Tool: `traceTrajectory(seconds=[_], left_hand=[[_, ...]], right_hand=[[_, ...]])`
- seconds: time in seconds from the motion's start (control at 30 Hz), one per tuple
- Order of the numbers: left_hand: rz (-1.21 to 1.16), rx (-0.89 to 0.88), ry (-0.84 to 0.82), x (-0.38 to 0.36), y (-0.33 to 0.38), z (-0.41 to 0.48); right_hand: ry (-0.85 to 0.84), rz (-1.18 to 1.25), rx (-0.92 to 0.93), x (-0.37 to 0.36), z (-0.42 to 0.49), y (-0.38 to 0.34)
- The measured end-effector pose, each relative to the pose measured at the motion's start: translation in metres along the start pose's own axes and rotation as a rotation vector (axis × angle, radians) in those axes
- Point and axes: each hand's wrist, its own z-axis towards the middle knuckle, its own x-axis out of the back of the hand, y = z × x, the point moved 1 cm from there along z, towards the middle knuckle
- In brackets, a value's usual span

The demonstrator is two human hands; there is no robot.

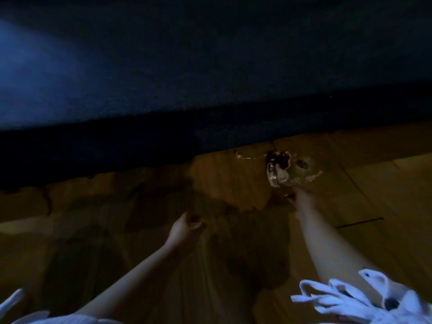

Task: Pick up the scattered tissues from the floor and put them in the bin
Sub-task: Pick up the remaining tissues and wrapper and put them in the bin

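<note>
A crumpled pale, partly see-through wad point(288, 170) lies on the wooden floor point(140, 265), just in front of the dark blue furniture. My right hand point(301, 199) reaches forward and its fingertips meet the wad's lower edge; the dim light hides whether they pinch it. My left hand point(184, 226) hovers over the floor to the left, fingers curled round what looks like a small pale scrap point(194, 224). No bin is in view.
The dark blue furniture point(210, 78) fills the upper half, its bottom edge close above the floor. A thin dark stick point(360, 223) lies on the floor at the right. White cloth point(350, 302) hangs at the bottom right.
</note>
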Motion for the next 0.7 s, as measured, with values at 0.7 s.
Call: traceTrajectory(seconds=[0.7], left_hand=[[-0.082,-0.148,0.506,0.231,-0.075,-0.035]], right_hand=[[-0.783,-0.283,-0.077,-0.182,-0.221,0.101]])
